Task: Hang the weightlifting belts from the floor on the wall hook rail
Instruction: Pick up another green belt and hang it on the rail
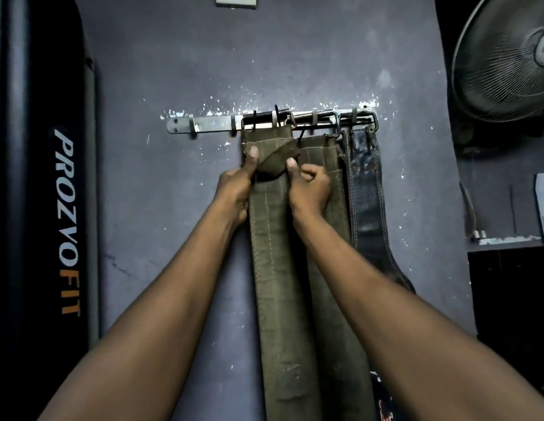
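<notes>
Both hands on the front olive belt (pixel 279 253) rn: left hand (pixel 238 186) grips its left edge w/ thumb up on the folded flap, right hand (pixel 310 188) pinches the right edge, fingers curled. Belt hangs off the hook rail (pixel 213 124) at 12 o'clock from the hands. 2nd olive belt (pixel 322 156) sits right behind it, black leather belt (pixel 366 192) just beside at 3 o'clock. Fan (pixel 504 56) at 2, black bag (pixel 52 208) at 9.

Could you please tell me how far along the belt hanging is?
Done: a black stitched leather belt and an olive webbing belt hang from the steel wall hook rail. In hand: the left hand and right hand hold a second olive webbing belt below the rail. Left: unclear, the floor is out of view.
</notes>
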